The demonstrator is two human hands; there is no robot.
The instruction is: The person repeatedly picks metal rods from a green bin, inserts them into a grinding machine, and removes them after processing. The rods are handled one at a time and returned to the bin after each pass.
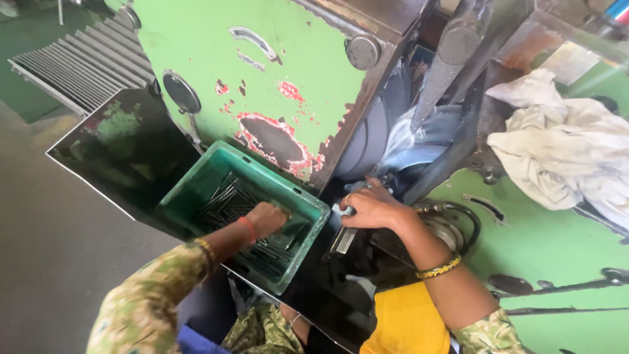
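Far out to the left of my left hand, a ribbed grey bellows cover (78, 65) slopes away over the floor, and nearer in a black glossy tray (118, 154) juts out beyond my wrist. My left hand (265, 219) reaches down into a green plastic crate (298, 196), its fingers curled down among a heap of thin dark metal rods (226, 196); I cannot tell whether the fingers actually close on any of them. The rods lie loose on the crate's floor, some ahead of my knuckles and some under and behind my hand. On that wrist sit a red thread (247, 229) and a gold bangle (206, 249).

Above the crate, beyond both hands, rises the green machine housing (203, 59), its paint chipped to red and bare metal.

Just to the right of the crate my right hand (370, 206) rests at the machine's work area, fingers bent and pinching a small metal piece (345, 211) at its left edge, close beside the grey grinding wheel (367, 144) in front of it. A gold beaded bangle (439, 267) circles that forearm. A black hose (465, 219) loops just right of the wrist, and well off to the right a crumpled white rag (563, 144) lies on the green machine top.
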